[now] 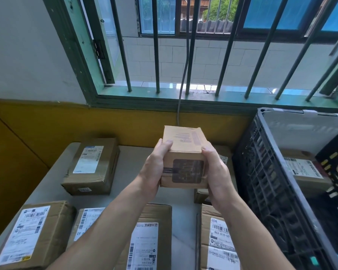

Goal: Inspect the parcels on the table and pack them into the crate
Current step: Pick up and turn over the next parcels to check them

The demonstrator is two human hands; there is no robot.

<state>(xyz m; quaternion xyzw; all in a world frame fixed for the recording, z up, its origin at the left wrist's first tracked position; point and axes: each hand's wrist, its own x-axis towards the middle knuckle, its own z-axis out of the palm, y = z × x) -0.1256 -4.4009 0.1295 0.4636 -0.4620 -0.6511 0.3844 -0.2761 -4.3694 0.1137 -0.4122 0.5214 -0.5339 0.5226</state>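
Above the table [125, 160], a small brown parcel [183, 152] is held in the air between both hands. The left hand [154, 168] curls round its left side and the right hand [217, 172] round its right side, with a printed end facing the camera. Several labelled cardboard parcels [92, 166] lie flat on the table beneath the forearms. At right stands a black plastic crate [271, 182], just beside the table, with another labelled box [304, 170] inside it.
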